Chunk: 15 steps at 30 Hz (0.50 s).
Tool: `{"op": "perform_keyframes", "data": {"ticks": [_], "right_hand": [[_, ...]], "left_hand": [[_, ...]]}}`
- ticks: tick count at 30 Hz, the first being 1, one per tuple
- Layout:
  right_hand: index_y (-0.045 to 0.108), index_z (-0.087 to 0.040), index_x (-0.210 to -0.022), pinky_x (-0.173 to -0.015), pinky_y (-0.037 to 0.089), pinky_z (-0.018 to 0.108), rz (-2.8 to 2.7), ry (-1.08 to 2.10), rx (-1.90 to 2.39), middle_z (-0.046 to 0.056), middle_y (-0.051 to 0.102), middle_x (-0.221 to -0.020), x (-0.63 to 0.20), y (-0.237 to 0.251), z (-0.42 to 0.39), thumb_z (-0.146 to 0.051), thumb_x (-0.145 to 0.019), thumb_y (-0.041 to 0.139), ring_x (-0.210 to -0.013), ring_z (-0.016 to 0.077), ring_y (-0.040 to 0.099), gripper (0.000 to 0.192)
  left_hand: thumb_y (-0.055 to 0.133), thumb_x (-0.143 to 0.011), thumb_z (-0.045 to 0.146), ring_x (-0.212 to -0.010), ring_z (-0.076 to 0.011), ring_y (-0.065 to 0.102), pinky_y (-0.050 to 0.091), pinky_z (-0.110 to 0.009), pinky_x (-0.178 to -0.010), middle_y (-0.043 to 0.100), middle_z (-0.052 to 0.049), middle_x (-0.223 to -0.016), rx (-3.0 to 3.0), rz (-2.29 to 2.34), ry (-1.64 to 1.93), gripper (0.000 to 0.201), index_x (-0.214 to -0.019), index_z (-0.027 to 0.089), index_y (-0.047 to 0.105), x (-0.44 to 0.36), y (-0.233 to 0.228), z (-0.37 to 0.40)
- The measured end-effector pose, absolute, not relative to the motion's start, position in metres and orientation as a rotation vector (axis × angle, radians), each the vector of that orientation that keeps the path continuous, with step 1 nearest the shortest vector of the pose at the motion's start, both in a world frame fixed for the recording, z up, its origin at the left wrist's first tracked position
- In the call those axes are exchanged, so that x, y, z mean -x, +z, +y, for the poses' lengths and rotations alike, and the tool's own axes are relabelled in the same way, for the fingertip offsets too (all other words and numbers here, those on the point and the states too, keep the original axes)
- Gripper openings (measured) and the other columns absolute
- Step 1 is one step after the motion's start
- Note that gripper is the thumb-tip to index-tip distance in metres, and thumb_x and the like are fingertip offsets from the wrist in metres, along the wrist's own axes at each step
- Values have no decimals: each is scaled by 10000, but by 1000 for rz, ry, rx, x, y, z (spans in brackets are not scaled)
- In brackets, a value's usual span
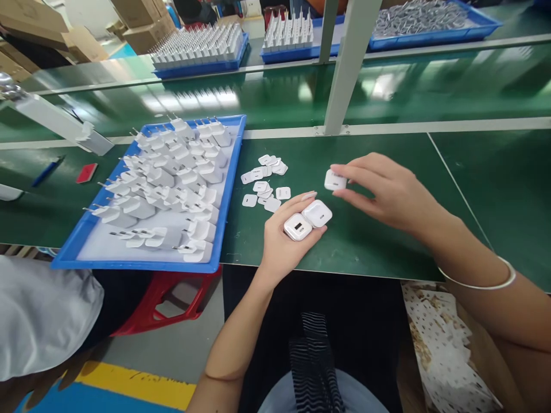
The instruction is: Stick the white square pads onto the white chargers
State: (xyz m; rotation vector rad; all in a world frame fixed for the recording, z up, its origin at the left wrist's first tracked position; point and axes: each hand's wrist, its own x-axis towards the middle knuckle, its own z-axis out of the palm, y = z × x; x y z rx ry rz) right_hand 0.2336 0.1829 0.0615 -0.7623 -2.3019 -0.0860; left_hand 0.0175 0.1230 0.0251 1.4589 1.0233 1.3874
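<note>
My left hand (286,232) is closed around two white charger adapters, side by side with their port ends up. The nearer charger adapter (298,227) shows a dark USB slot; the other charger adapter (317,213) has a small narrow slot. To the right, my right hand (383,186) pinches a white charger piece (334,180) with a small slot between thumb and fingers, just above the bench. Several loose white cover plates (283,193) lie scattered and overlapping on the green bench beyond my left hand.
On the left, a blue tray (235,189) holds many white plug adapters. A red object (86,172) and a blue pen (47,172) lie further left. A metal post (348,74) rises ahead. Behind it is a shelf with blue trays. Someone's grey sleeve (43,315) shows at lower left.
</note>
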Motion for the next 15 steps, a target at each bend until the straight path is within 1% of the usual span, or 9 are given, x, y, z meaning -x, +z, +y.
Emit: {"op": "perform_keyframes", "data": {"ticks": [1, 3, 6, 10, 15], "right_hand": [[658, -234, -1306, -813, 597, 404, -2262, -15, 778, 111, 726, -1075, -234, 65, 183, -249, -955, 657, -912, 241, 685, 351], [681, -274, -1275, -833, 601, 387, -2218, 213, 751, 82, 725, -1113, -232, 72, 179, -260, -936, 687, -924, 223, 697, 339], [710, -280, -1232, -899, 596, 390, -2255, 502, 613, 78, 694, -1151, -224, 76, 169, -291, -912, 719, -1039, 233, 686, 320], [714, -255, -1229, -946, 579, 421, -2316, 555, 529, 104, 639, -1194, -213, 69, 160, -242, -916, 701, -1133, 248, 637, 313], [707, -242, -1253, -976, 567, 440, -2347, 540, 513, 120, 617, -1223, -210, 63, 159, -205, -936, 652, -1161, 255, 609, 323]], "left_hand": [[850, -722, 171, -1228, -267, 669, 509, -451, -1113, 723, -100, -1285, -1552, 1035, 1407, 389, -1099, 206, 760, -19, 24, 123], [838, -735, 169, -1210, -259, 679, 531, -436, -1088, 719, -106, -1286, -1658, 1035, 1379, 376, -1100, 201, 754, -22, 23, 124], [825, -746, 181, -1156, -249, 699, 565, -404, -1027, 722, -101, -1273, -1688, 1032, 1304, 374, -1110, 203, 744, -22, 22, 125], [819, -741, 202, -1172, -257, 691, 570, -382, -999, 712, -100, -1290, -1639, 995, 1247, 452, -1182, 209, 718, -21, 23, 123], [810, -742, 205, -1200, -267, 678, 560, -385, -1020, 717, -99, -1265, -1597, 983, 1233, 437, -1170, 192, 723, -22, 24, 122]]}}
